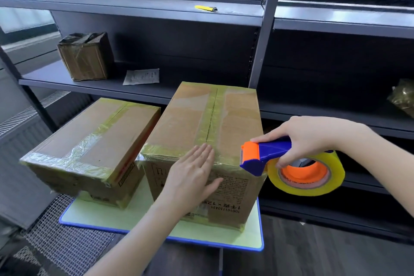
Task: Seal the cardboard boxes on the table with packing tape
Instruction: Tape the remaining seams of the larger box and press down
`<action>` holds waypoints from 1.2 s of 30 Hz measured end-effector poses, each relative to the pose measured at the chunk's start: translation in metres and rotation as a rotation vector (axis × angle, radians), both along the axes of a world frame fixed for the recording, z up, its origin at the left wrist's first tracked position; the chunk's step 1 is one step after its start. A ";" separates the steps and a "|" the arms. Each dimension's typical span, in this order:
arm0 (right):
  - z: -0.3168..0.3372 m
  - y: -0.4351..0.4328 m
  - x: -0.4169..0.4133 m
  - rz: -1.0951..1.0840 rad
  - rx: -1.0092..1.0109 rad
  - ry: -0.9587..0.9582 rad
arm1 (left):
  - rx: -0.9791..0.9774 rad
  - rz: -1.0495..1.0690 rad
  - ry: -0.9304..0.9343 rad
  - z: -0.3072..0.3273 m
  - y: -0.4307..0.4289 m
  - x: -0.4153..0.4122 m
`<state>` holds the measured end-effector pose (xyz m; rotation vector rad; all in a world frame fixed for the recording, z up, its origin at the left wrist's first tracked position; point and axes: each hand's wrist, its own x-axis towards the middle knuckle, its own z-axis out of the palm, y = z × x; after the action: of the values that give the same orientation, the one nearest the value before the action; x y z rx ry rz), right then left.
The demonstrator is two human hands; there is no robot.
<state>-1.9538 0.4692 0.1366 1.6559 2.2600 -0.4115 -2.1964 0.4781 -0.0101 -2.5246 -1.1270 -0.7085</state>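
Two cardboard boxes stand on a pale green mat (143,215) with a blue border. The taller box (235,119) on the right has yellowish tape along its top seam and across its near top edge. My left hand (192,175) lies flat with straight fingers over that near edge, pressing the tape. My right hand (307,139) grips the blue handle of a blue and orange tape dispenser (262,154) with a yellowish tape roll (311,186), held just off the box's near right corner. The lower box (94,139) on the left is taped over its top.
Dark metal shelving runs behind the boxes. A small taped box (86,58) and a flat white packet (142,76) lie on the middle shelf; a yellow utility knife (205,8) on the upper one. A crumpled wad of tape (403,96) sits far right. Wire mesh (58,237) lies lower left.
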 end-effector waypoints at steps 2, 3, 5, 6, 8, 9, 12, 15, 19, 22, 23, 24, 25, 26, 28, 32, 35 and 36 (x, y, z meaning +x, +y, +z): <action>0.000 -0.001 0.003 -0.005 0.002 0.004 | 0.012 0.002 -0.015 -0.004 0.002 0.007; 0.000 -0.001 0.004 -0.006 0.001 0.013 | 0.009 0.005 -0.032 -0.006 0.003 0.007; 0.000 0.000 0.005 -0.015 0.003 0.054 | 0.000 0.004 -0.060 -0.007 0.005 0.001; 0.000 0.001 0.004 -0.018 0.005 0.073 | 0.003 -0.004 -0.075 -0.006 0.007 -0.003; 0.000 0.005 -0.003 -0.004 0.008 0.088 | -0.011 -0.018 -0.095 -0.004 0.012 -0.014; 0.000 0.006 -0.007 0.009 0.006 0.088 | -0.026 -0.015 -0.101 -0.002 0.014 -0.020; -0.001 0.010 -0.015 0.037 0.003 0.071 | -0.036 0.064 -0.074 0.004 0.011 -0.022; -0.001 0.011 -0.015 0.052 0.027 0.014 | -0.012 0.047 0.002 0.001 0.003 0.001; -0.004 0.011 -0.010 0.039 0.014 0.053 | 0.009 -0.084 -0.060 -0.006 -0.002 0.037; -0.004 0.007 -0.010 0.040 0.023 0.048 | -0.041 -0.090 -0.137 -0.010 -0.002 0.040; -0.003 0.007 -0.011 0.045 0.029 0.046 | -0.053 -0.100 -0.160 -0.011 -0.001 0.037; -0.002 0.006 -0.013 0.050 0.034 0.042 | -0.060 -0.108 -0.178 -0.013 0.001 0.033; -0.001 0.006 -0.015 0.053 0.040 0.037 | -0.059 -0.114 -0.190 -0.014 0.003 0.029; 0.000 0.006 -0.017 0.059 0.044 0.035 | -0.051 -0.117 -0.201 -0.014 0.005 0.024; -0.001 0.007 -0.025 0.077 0.041 0.043 | -0.059 -0.127 -0.212 -0.012 0.007 0.014; -0.007 0.007 -0.036 0.118 0.026 0.053 | -0.102 -0.146 -0.229 -0.007 0.012 -0.006; -0.010 0.003 -0.033 0.097 -0.006 0.073 | -0.115 -0.150 -0.223 -0.008 0.013 -0.010; -0.011 0.002 -0.031 0.083 -0.019 0.082 | -0.112 -0.153 -0.222 -0.008 0.013 -0.009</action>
<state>-1.9845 0.4711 0.1252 1.5568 2.3666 -0.4874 -2.2051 0.4913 -0.0179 -2.7015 -1.0773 -1.0130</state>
